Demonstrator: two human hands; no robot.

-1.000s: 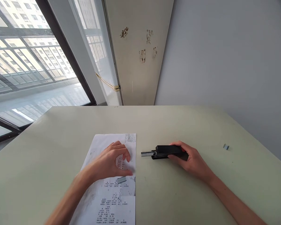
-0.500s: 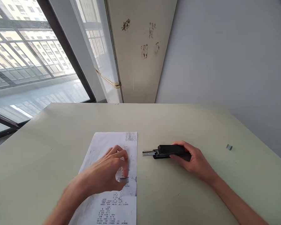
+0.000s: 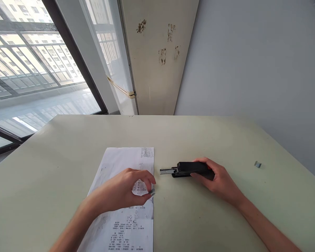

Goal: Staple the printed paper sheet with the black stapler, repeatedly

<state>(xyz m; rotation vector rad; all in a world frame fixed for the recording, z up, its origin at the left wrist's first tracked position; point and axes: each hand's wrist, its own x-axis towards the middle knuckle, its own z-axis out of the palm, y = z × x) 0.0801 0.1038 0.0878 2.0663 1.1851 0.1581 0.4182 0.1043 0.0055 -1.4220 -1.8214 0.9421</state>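
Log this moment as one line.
left grip: pinching grey strip near printed sheet edge | right grip: holding black stapler, metal slide protruding | table: small grey piece at right

Small print and a denser printed block [image 3: 147, 152] are borne by the paper [image 3: 115, 157], but no words can be read.

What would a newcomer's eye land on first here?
Probably the black stapler, right of centre, gripped by the right hand, its metal tray jutting left. Next, the left hand over the printed sheet, pinching a small grey strip. Beyond the table, brown patches mark a pale panel.
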